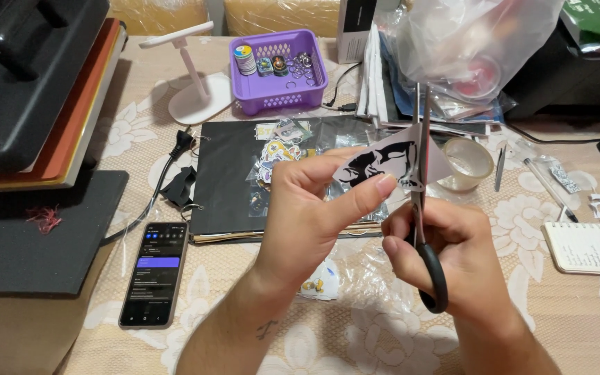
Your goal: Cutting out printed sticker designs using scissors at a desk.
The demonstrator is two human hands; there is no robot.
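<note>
Scissors (425, 208) as my landmark; everything below is placed against them, left to right.

Far left of the scissors: a black heat press (29, 83) with orange and tan layers under its top plate, on a dark base. Nearer, still left: a smartphone (155, 274) lying face up, screen lit, on the floral tablecloth (536, 229). Behind and left of the scissors: a white stand (199, 83) and a purple basket (279, 69) holding small round items. A black binder (237, 180) with stickers on it lies flat just left of and behind the blades.

My left hand (307, 208) sits immediately left of the scissors, thumb and fingers pinched shut on a black-and-white printed cutout (390, 163), held up off the table. The cutout's long axis runs roughly sideways, crossing the blades, which stand nearly upright, tips pointing away from me. The paper's right edge reaches the blade line; the left hand is the nearer one to the paper.

My right hand (453, 257) is curled closed through the black handle loops, directly below the cutout. Blades look nearly closed against the paper; I cannot tell how far they have bitten in.

Right of the scissors: a clear tape roll (465, 163), a pen (548, 187), then a small notepad (583, 248). A crumpled clear plastic bag (473, 42) stands behind.
</note>
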